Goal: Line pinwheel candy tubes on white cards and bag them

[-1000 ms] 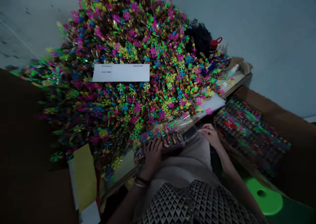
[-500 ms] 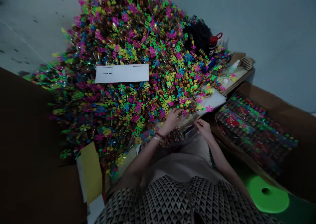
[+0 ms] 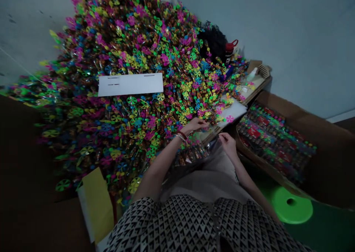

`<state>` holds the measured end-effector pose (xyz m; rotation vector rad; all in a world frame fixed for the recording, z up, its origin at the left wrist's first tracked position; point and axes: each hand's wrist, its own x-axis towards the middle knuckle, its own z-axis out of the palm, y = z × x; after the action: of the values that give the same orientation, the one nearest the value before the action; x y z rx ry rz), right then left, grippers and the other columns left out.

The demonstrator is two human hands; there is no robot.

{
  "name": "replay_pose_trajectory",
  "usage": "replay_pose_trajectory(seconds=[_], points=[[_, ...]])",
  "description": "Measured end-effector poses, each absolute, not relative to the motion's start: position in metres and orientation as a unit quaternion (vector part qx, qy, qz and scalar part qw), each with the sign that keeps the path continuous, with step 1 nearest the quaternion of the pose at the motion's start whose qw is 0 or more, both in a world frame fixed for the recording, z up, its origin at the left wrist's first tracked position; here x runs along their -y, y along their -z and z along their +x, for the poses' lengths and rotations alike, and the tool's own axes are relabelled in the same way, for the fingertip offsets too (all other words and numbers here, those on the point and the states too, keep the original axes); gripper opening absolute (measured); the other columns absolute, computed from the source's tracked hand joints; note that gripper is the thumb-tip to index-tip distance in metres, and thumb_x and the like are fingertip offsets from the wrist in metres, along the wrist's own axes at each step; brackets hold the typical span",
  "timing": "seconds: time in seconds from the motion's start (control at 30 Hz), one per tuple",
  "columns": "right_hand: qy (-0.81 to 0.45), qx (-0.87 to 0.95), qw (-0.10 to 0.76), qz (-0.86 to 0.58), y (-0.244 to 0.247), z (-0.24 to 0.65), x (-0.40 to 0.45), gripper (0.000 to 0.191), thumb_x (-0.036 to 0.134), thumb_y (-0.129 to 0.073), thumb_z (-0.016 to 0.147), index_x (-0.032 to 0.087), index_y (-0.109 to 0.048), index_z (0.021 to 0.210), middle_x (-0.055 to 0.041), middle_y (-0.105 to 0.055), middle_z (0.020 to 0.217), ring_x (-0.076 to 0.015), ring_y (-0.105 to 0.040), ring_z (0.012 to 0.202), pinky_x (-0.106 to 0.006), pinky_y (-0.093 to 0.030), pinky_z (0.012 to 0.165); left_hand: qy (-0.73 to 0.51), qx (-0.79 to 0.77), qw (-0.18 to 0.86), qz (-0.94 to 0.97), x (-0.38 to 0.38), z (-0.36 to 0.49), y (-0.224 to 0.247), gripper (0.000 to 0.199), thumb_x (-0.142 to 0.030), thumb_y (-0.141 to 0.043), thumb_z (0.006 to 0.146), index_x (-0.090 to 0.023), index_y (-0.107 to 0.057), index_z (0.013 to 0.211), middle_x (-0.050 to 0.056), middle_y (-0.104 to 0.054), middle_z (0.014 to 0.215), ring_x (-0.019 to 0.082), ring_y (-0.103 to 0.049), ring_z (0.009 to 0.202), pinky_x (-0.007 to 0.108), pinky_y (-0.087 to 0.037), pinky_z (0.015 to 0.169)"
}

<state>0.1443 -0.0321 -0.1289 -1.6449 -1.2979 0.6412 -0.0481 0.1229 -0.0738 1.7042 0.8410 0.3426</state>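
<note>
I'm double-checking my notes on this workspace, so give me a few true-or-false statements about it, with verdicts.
1. A white rectangular card lies on a heap of small multicoloured plastic pieces. True.
2. The left hand touches the right hand. False: a gap separates them.
3. Bands circle the wrist of the left hand. True.
4. The open brown cardboard box is empty. False: it holds colourful packs with red labels.
5. A round green plastic seat with a central hole is on the person's right. True.
</note>
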Motion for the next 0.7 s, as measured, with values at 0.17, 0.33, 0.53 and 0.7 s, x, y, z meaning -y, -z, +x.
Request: replay_pose_trajectory(seconds=[0.17,0.33,0.53,0.7], points=[[0.027,0.631,0.287,-0.721,0.090,0.113,0.022,0.032,0.035,-0.041,0.096,0.020,-0.064,0.113,-0.0098,-0.063,0.105,-0.0235,-0.049,0.102,-0.037,-0.031,0.089,-0.230,-0.353,0.625,0.657,-0.116,-0.050,0.087,0.040,-0.046,-0.065,0.077,-0.010,-0.074,0.089,0.007,-0.071,0.082,0.014,-0.060,0.073,0.023,-0.045,0.070],[0.058,0.670,0.183,-0.717,0.057,0.084,-0.001,0.033,0.031,-0.038,0.098,0.017,-0.064,0.114,-0.0117,-0.062,0.102,-0.0251,-0.044,0.104,-0.037,-0.026,0.086,-0.251,-0.363,0.599,0.668,-0.109,-0.048,0.086,0.043,-0.049,-0.063,0.077,-0.008,-0.072,0.085,0.003,-0.066,0.070,0.010,-0.053,0.062,0.021,-0.041,0.061],[0.057,0.677,0.157,-0.717,0.056,0.075,-0.009,0.027,0.021,-0.041,0.094,0.014,-0.066,0.101,-0.0121,-0.065,0.097,-0.0257,-0.045,0.102,-0.038,-0.028,0.085,-0.210,-0.412,0.490,0.739,-0.103,-0.042,0.073,0.034,-0.040,-0.057,0.082,-0.009,-0.073,0.082,0.000,-0.062,0.064,0.010,-0.049,0.058,0.021,-0.036,0.056],[0.000,0.614,0.252,-0.749,0.082,0.090,-0.026,0.021,0.023,-0.049,0.085,0.015,-0.067,0.082,-0.0094,-0.068,0.084,-0.0231,-0.054,0.094,-0.033,-0.036,0.081,-0.196,-0.412,0.420,0.785,-0.101,-0.039,0.072,0.030,-0.035,-0.056,0.083,-0.011,-0.072,0.077,0.002,-0.065,0.066,0.012,-0.053,0.062,0.022,-0.038,0.059]])
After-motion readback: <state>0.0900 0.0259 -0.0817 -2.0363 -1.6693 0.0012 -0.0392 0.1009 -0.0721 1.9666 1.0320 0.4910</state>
